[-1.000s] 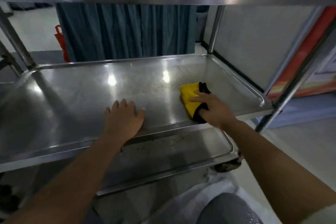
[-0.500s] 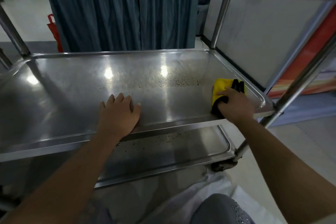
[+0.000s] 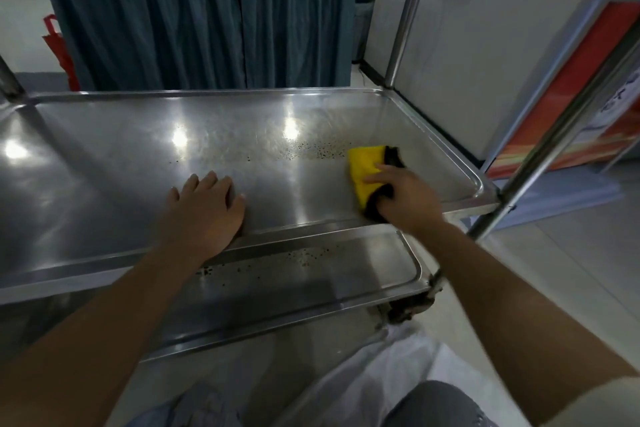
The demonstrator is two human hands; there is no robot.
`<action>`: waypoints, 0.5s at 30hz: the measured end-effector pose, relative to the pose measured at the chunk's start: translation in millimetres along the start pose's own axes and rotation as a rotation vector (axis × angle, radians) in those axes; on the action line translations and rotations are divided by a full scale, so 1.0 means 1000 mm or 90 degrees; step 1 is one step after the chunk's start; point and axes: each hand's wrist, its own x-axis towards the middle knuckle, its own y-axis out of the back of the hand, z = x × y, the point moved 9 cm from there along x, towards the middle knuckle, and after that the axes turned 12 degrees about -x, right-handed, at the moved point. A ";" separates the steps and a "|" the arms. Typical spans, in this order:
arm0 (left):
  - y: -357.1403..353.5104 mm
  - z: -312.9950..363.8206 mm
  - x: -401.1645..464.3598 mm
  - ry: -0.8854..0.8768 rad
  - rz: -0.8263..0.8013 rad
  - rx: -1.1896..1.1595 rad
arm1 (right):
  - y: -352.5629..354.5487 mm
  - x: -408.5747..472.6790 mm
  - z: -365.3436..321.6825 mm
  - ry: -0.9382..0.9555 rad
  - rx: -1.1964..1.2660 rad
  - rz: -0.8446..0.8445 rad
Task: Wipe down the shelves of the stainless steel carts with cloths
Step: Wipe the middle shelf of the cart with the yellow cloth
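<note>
On the middle shelf [image 3: 104, 191] of the cart, your right hand [image 3: 407, 199] presses the yellow-and-black cloth [image 3: 362, 172] flat against the steel toward the right end, fingers [image 3: 375, 178] spread over the top and curled down around its near edge, so the cloth is both held and pinned. Your left hand [image 3: 204, 208] lies flat and empty near the front rim, fingers straight, bracing you. Now the score: the near strip between your two hands reads smooth and shiny, probably wiped. Just beyond the cloth, though, a band of dark specks [image 3: 311, 149] runs across the shelf, clearly not dealt with. The left half shows only glare, so you can't call it clean or dirty from this angle. Below, the lower shelf [image 3: 346, 281] carries its own scatter of specks [image 3: 304, 255] and looks untouched. You're early on, by my reckoning, with most of this shelf and all of the lower one left.
</note>
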 end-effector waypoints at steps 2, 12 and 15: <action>-0.001 0.003 0.001 -0.003 -0.002 0.003 | 0.012 0.002 0.045 -0.063 -0.020 -0.002; -0.008 0.002 0.008 0.002 0.018 0.029 | 0.012 0.031 0.098 -0.172 -0.137 0.072; -0.006 0.005 0.007 0.009 0.015 0.031 | 0.005 0.033 0.095 -0.182 -0.146 0.006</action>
